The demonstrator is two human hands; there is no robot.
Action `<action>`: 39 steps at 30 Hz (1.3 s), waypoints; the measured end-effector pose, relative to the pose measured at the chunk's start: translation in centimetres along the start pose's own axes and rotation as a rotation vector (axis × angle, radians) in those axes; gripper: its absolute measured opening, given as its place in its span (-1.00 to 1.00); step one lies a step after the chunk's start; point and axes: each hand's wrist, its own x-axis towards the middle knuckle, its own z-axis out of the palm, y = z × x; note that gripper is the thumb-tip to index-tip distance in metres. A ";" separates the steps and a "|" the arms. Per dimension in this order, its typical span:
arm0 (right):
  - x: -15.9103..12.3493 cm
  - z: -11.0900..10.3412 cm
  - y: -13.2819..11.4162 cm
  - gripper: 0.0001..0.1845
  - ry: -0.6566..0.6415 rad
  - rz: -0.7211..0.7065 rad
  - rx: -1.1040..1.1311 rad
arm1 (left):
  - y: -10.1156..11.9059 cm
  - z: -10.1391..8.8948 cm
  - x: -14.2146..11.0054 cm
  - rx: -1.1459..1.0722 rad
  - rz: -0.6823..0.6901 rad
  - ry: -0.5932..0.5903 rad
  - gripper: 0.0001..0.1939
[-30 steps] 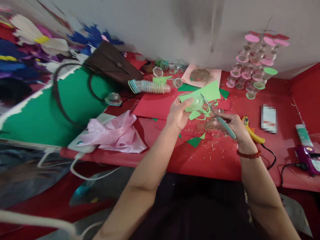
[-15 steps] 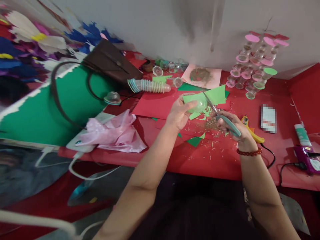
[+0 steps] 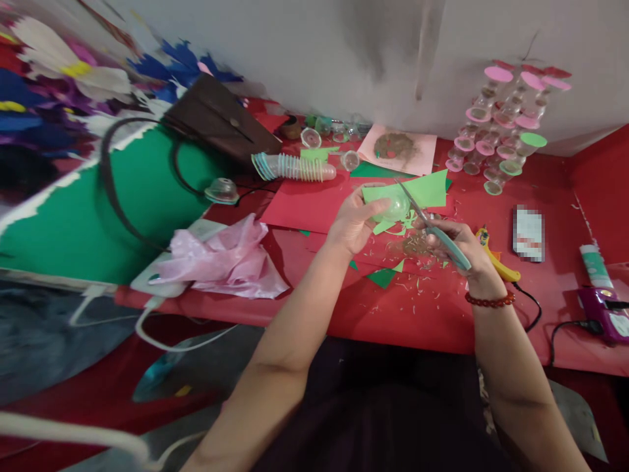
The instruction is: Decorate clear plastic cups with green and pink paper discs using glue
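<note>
Paper [image 3: 430,189] in light green has been shifted slightly rightward over the past second, pinched with a clear cup [image 3: 396,207] in the left hand [image 3: 352,221] above the tabletop [image 3: 388,322]. Scissors [image 3: 415,204] are gripped in the right hand [image 3: 472,252], blades at the paper; the cut seems only partly made.

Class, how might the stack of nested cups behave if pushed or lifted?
Lying on its side, the stack of nested cups might roll if pushed. Its clear walls suggest light plastic. Lifted by one end, it could slide apart: no tie shows.
</note>
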 end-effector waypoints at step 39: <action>0.5 1.0 0.3 -0.49 0.056 -0.095 -0.163 | -0.5 1.9 -1.1 -0.077 0.046 0.128 -0.34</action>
